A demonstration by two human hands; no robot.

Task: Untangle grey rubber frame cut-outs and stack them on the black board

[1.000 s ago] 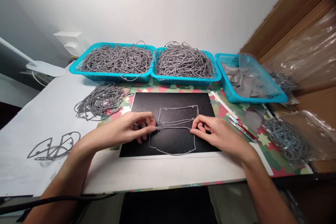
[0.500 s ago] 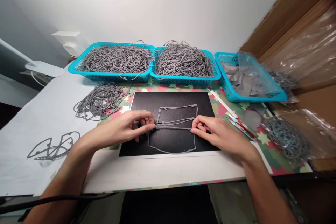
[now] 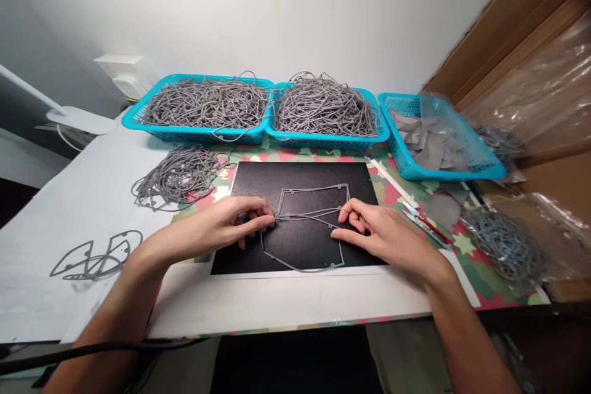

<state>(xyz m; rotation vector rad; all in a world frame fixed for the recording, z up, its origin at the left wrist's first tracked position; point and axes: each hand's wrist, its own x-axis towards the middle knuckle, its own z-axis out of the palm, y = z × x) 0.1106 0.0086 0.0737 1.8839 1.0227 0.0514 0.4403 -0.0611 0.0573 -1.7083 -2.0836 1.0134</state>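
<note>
A thin grey gasket (image 3: 302, 270) with small tabs lies on the black board (image 3: 249, 181), its upper left corner pinched in the fingertips of my left hand (image 3: 244, 221). Its top strand bows and slants down to the right. Beyond it, a second thin grey gasket (image 3: 314, 188) forms a rough rectangle, partly overlapped along its near side. My right hand (image 3: 364, 225) is at the right side of both gaskets, thumb and forefinger apart. The thumb tip is close to the nearer gasket's upper right corner; whether they touch, I cannot tell.
Two blue baskets (image 3: 198, 133) (image 3: 330, 141) hold heaped grey gaskets. Another blue basket (image 3: 452, 175) holds grey scraps. A gasket pile (image 3: 180, 175) and loose gaskets (image 3: 96, 258) lie left. Red-handled snips (image 3: 425, 221) and a bagged gasket bundle (image 3: 503, 243) lie right.
My right thumb and forefinger have parted and released the nearer gasket's upper right corner. Its top strand, straight before, now bows and slants. My left hand keeps its pinch.
</note>
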